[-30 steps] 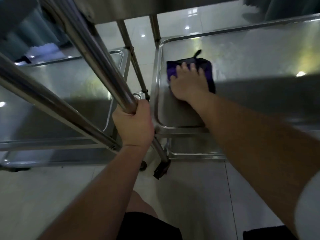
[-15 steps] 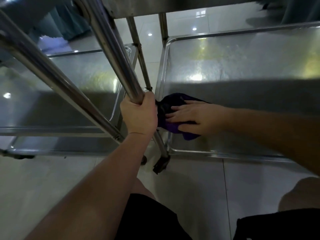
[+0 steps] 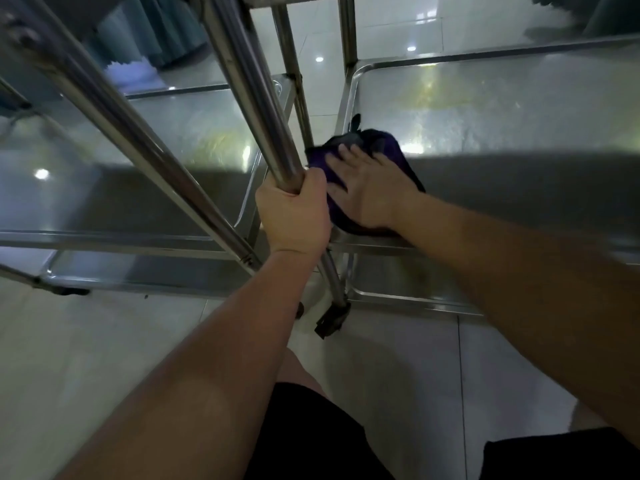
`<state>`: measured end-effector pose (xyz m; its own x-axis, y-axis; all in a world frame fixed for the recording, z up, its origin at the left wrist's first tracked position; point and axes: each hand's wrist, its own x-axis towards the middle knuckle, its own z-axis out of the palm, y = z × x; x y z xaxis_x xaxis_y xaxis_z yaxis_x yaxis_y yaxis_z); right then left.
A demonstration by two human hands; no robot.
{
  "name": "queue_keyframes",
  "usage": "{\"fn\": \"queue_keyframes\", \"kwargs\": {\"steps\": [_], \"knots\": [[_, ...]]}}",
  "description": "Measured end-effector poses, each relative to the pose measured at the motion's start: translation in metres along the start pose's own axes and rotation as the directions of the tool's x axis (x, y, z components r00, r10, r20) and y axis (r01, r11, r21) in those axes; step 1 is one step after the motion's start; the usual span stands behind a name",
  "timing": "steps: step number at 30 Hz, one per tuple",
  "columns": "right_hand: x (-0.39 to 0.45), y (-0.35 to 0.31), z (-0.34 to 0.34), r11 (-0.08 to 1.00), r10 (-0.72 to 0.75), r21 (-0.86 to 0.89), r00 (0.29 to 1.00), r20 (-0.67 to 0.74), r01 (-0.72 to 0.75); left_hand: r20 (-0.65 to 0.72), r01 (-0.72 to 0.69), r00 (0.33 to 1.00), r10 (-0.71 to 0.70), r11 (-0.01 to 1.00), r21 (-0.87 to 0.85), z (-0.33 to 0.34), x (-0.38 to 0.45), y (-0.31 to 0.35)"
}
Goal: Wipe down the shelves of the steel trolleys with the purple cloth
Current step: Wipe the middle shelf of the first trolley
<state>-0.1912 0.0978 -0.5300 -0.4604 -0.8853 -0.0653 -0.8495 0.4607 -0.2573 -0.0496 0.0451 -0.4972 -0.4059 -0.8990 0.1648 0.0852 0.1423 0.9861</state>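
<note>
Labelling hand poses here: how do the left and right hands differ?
The left hand is curled round a steel post; the right hand lies flat with straight fingers. The left grips metal; the right presses the purple cloth onto the shelf. Both are bare and sit close together.

left hand (image 3: 294,216) is gripping a steel upright, fingers curled round it. right hand (image 3: 370,188) is pressing flat, fingers straight, just right of it.

Open shelf (image 3: 502,140) right of upright post (image 3: 263,126)
</note>
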Motion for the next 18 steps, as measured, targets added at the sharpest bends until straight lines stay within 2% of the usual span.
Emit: {"fn": "queue_keyframes", "kwargs": {"steps": [3, 6, 10, 18], "knots": [[-0.041, -0.009, 0.002, 0.983, -0.183, 0.014, 0.980, 0.077, 0.183, -0.014, 0.003, 1.000, -0.002, 0.999, 0.045, 0.000, 0.001, 0.002], [-0.064, -0.004, -0.003, 0.967, -0.253, -0.008, 0.963, 0.097, 0.255, -0.008, 0.043, 0.999, -0.043, 0.996, 0.073, 0.000, -0.001, 0.005], [-0.091, 0.004, -0.002, 0.968, -0.231, -0.080, 0.970, 0.075, 0.237, -0.027, 0.083, 0.996, -0.080, 0.984, 0.159, -0.001, -0.006, 0.012], [-0.160, 0.056, -0.006, 0.995, -0.066, -0.081, 0.998, -0.017, 0.064, -0.049, 0.114, 0.993, -0.104, 0.958, 0.262, -0.006, -0.026, 0.028]]}}
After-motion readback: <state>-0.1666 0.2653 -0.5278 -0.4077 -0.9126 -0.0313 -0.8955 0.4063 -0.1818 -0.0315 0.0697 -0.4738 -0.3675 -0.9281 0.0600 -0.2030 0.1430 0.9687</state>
